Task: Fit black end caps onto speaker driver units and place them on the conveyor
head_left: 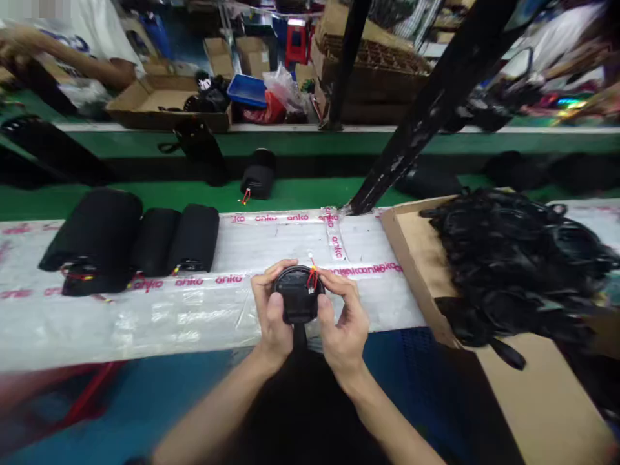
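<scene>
Between my two hands is a round black plastic part [296,300] with a dark strap hanging below it and a small bundle of red wires with a white connector on its upper right. My left hand [272,310] grips its left rim, thumb on the face. On the opposite rim my right hand [343,313] is closed, its fingers beside the wires. The part is held above the white-wrapped bench edge [285,239]. To the left lie several black fabric-covered cylinders [194,239] with small coloured wires at their near ends.
An open cardboard box [419,258] full of black strapped parts [513,258] stands at the right. A dark slanted post [411,135] rises from the bench. Beyond it a green belt [310,190] carries more black cylinders. Other people work across the line, a forearm [82,61] showing at upper left.
</scene>
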Tool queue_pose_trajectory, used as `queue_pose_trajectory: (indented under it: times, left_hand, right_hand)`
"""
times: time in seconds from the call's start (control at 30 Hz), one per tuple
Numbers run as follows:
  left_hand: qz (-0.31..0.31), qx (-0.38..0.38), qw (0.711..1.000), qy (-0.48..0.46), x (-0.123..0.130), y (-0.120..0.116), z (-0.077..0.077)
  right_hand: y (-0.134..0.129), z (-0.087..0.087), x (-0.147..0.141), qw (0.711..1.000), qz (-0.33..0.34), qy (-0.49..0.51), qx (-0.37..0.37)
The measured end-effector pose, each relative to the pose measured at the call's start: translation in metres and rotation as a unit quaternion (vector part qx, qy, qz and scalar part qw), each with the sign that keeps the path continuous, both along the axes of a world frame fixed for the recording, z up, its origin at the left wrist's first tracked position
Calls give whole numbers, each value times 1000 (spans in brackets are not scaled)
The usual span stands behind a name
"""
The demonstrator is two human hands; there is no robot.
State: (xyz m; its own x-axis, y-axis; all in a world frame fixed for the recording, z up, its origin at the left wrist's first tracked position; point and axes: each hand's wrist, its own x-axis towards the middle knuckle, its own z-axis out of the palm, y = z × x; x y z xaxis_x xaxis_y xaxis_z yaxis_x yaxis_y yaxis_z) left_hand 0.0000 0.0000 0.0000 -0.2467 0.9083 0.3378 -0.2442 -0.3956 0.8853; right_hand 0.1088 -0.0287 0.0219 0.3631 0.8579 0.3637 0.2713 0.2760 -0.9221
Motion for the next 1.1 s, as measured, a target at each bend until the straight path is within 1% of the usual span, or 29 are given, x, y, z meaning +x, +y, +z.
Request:
queue_pose_trajectory:
  times: [0.03,0.1,0.13,0.17,0.23,0.27,0.33,0.43,0.47,0.53,0.6,0.63,0.67,0.7,0.77,0.87,0.97,1.1]
  left_hand:
    - [-1,-15,1000,-12,-1,0,1]
    - [-28,-46,998,-24,-6,3,5]
    - [-54,-62,996,-24,-9,7,8]
    - [-98,-84,991,-24,-13,13,11]
    - [-186,-111,976,-3,-21,27,18]
    - [-217,-115,969,18,-25,34,21]
    - [-248,-107,961,63,-30,45,25]
    - [-274,-99,952,96,-33,52,27]
    - [-283,-101,949,97,-34,53,27]
    - [-304,-111,941,96,-36,54,27]
    - [-336,-123,929,93,-39,55,29]
    - [-352,-129,922,93,-41,56,30]
    - [-366,-133,916,96,-42,56,31]
    - [-371,-132,914,100,-43,57,32]
    - [-363,-116,918,109,-43,58,33]
    - [-341,-85,929,119,-42,59,31]
    - [-339,-79,928,135,-41,60,27]
    - [-350,-79,923,137,-41,58,22]
  right_hand:
    - [-1,2,-2,999,-2,34,-7]
    - [0,5,-5,996,-7,87,-21]
    - [1,7,-4,994,-9,104,-27]
    - [3,8,-3,992,-9,120,-33]
    - [7,10,0,991,-10,122,-46]
    - [8,10,2,992,-10,113,-50]
    - [10,11,5,994,-13,94,-56]
    - [7,12,11,995,-7,77,-62]
    - [5,12,15,996,11,68,-63]
    - [1,14,27,993,84,42,-66]
    - [-1,14,42,983,168,-3,-78]
    - [-2,13,48,976,197,-28,-88]
    - [-1,12,53,971,212,-51,-95]
    - [0,10,57,969,216,-67,-97]
    - [3,6,59,971,211,-74,-87]
    - [9,3,56,975,203,-42,-75]
    - [10,3,51,978,195,-30,-66]
    - [5,0,50,979,160,-128,10]
